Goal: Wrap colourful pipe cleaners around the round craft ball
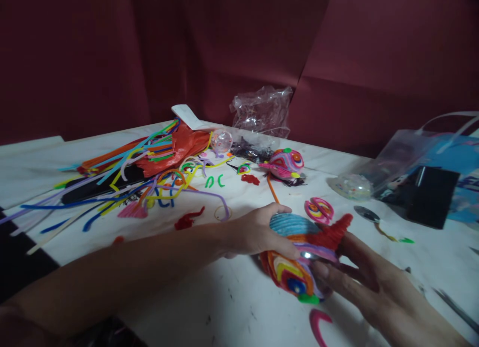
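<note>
A ball-shaped figure wound from coloured pipe cleaners (299, 252) lies on the white table (232, 307), with a blue coiled top, a red tail-like tip and a spiral eye. My left hand (258, 232) wraps over its left side, thumb along the front. My right hand (377, 287) comes in from the lower right; its spread fingers touch the figure's right underside. A pink curved pipe-cleaner piece (318, 326) rests on the table just below the figure.
A heap of loose pipe cleaners (127, 177) and an orange bag (175, 150) cover the left. A second small pipe-cleaner figure (285, 163), a pink spiral (319, 210), crumpled clear plastic (264, 110) and a clear bag with a black box (430, 194) stand behind and right.
</note>
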`<action>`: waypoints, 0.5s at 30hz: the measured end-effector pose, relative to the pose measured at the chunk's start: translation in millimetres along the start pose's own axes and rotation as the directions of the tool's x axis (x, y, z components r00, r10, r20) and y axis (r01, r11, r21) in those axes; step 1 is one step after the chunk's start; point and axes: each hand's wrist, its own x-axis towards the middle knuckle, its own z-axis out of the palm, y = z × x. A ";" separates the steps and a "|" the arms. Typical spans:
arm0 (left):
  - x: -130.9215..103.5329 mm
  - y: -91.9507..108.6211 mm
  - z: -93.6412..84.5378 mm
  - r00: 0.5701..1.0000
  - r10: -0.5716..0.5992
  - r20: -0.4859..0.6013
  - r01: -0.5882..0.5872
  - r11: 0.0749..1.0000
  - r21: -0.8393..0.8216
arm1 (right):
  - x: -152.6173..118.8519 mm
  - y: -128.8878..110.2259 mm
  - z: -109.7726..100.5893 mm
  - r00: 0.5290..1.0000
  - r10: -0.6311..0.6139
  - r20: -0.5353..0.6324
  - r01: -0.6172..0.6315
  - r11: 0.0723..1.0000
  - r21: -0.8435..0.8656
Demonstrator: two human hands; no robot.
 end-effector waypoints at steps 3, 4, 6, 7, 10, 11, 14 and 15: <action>-0.8 1.5 0.3 1.000 -0.005 0.010 0.005 1.000 -0.004 | 2.4 -1.2 1.4 0.999 0.019 0.034 -0.021 0.997 0.069; -0.8 2.3 0.3 1.000 -0.010 0.011 0.010 1.000 -0.003 | 3.3 -1.1 1.6 0.999 0.022 0.028 -0.023 0.998 0.064; -0.4 4.0 0.1 1.000 -0.016 0.010 0.016 1.000 -0.009 | 4.6 0.5 1.2 0.999 0.036 0.001 -0.036 0.999 0.031; -0.1 4.9 0.0 1.000 -0.022 0.011 0.023 1.000 -0.016 | 4.9 1.9 0.6 0.999 0.036 -0.014 -0.036 0.999 0.014; 1.4 6.5 -0.8 1.000 -0.018 0.018 0.018 1.000 -0.017 | 5.1 7.3 -0.4 0.999 0.023 -0.029 -0.024 0.999 -0.021; 2.1 6.6 -1.2 1.000 -0.018 0.019 0.018 1.000 -0.011 | 5.2 8.6 -0.1 0.999 0.009 -0.031 -0.010 0.999 -0.042; 4.9 5.7 -2.3 1.000 -0.015 0.001 0.015 0.999 0.034 | 6.1 7.7 3.2 0.995 -0.020 -0.099 0.009 0.993 -0.115; 5.9 5.3 -2.6 1.000 -0.014 -0.005 0.014 0.999 0.051 | 6.7 5.3 4.9 0.990 -0.032 -0.134 0.013 0.990 -0.141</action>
